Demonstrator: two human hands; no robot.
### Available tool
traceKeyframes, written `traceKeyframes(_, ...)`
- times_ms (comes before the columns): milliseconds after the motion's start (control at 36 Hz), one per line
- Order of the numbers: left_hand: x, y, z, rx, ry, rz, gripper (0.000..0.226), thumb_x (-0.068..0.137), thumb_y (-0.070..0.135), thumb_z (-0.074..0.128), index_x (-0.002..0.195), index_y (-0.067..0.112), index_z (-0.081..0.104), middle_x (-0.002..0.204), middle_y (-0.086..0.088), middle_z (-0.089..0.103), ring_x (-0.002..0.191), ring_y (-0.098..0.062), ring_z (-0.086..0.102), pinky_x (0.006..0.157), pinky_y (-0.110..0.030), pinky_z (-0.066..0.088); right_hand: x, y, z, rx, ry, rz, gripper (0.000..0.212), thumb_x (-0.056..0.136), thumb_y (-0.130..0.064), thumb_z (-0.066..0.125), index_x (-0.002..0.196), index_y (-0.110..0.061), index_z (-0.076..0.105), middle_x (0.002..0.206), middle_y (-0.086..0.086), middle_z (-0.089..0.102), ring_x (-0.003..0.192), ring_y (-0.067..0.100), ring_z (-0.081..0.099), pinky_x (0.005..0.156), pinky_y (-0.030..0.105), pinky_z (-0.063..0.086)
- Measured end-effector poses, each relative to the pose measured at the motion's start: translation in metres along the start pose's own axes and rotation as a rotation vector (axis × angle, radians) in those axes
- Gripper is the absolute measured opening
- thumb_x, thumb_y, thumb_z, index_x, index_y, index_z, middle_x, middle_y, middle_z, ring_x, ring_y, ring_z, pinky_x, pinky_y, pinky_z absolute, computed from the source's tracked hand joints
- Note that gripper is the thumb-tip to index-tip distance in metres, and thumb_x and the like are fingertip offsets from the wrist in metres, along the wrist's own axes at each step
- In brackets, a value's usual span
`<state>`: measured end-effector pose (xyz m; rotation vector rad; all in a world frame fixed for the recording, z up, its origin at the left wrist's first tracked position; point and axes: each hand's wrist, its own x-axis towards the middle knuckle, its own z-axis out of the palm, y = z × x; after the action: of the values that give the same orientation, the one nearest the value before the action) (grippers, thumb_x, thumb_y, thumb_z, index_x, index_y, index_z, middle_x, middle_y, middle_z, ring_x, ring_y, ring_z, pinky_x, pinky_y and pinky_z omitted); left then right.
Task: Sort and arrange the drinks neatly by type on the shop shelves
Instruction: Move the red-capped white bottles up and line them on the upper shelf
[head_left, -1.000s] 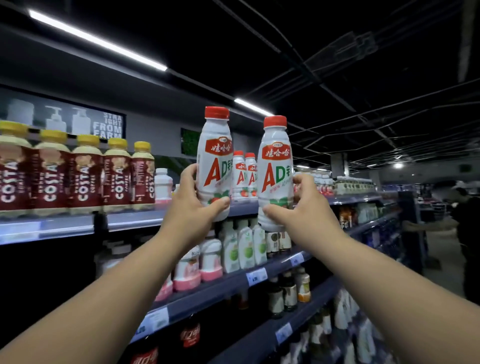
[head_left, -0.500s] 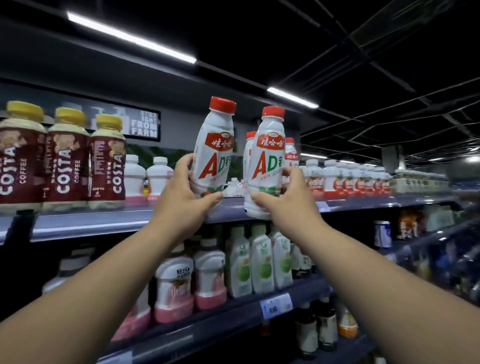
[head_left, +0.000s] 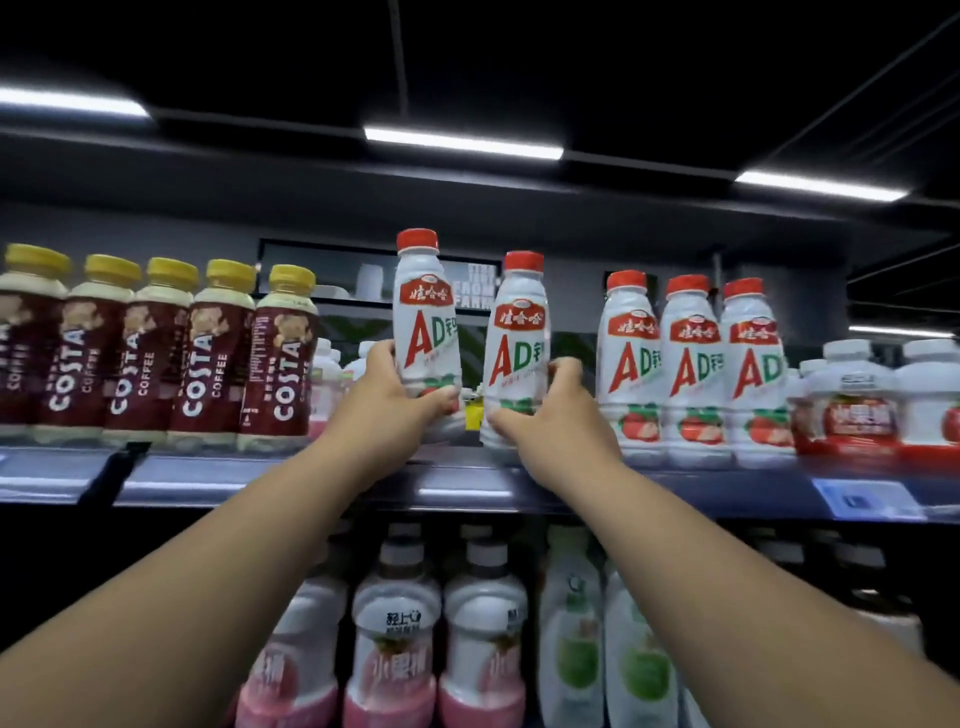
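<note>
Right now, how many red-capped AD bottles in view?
5. One in the left hand, AD bottle; one in the right hand, AD bottle; three standing on the top shelf at right. More may sit hidden behind.

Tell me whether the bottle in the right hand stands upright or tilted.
Tilted: the bottle in the right hand leans, cap right of base.

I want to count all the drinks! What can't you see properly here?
Head view only:
- Small yellow item: hidden between the two held white red-capped bottles.
- Leftmost brown yellow-capped coffee bottle: cut by the frame edge.
- Blue shelf price tag: blurred, unreadable.
- Pink-bottomed lower bottles: blurred, bases cropped.
</note>
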<state>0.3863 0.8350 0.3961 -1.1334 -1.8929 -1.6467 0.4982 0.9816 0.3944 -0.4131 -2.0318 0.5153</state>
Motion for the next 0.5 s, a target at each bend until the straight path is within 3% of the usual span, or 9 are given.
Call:
traceKeyframes(56,-0.001,-0.001,0.004,0.013,-0.021,0.029,0.053,0.083,0.028,0.079,0.119,0.031,0.04,0.112,0.014,0.065,0.104,-0.009,0.064,0.098,-0.045,0.052,0.002,0.004,0.003,-0.043,-0.037,-0.002,0.067,0.082,-0.061,0.069,0.124,-0.025,0.033,0.12,0.0,0.062,0.102,0.028,0.063,0.087,0.048,0.054)
traceKeyframes(139,-0.004,-0.002,0.006,0.068,-0.057,0.085,0.063,0.082,0.025,0.08,0.125,0.034,0.036,0.116,0.016,0.063,0.108,-0.006,0.062,0.1,-0.043,0.051,0.0,0.007,0.004,-0.065,-0.017,-0.035,0.065,0.082,-0.064,0.066,0.121,-0.025,0.032,0.116,0.0,0.062,0.099,0.029,0.063,0.084,0.046,0.054)
traceKeyframes(333,-0.003,0.003,0.009,0.277,-0.096,0.071,0.06,0.075,0.048,0.077,0.123,0.036,0.042,0.113,0.016,0.067,0.104,-0.01,0.065,0.098,-0.045,0.051,-0.007,0.01,0.001,-0.142,0.068,-0.056,0.055,0.089,-0.059,0.057,0.107,-0.019,0.023,0.12,0.01,0.061,0.105,0.036,0.061,0.072,0.039,0.04)
traceKeyframes(500,0.0,0.003,0.008,0.383,-0.122,0.015,0.054,0.079,0.057,0.067,0.121,0.035,0.042,0.119,0.009,0.064,0.107,-0.017,0.06,0.098,-0.048,0.048,-0.009,0.009,0.003,-0.217,0.075,-0.078,0.062,0.092,-0.061,0.052,0.124,-0.012,0.031,0.127,0.012,0.063,0.11,0.038,0.062,0.074,0.041,0.038)
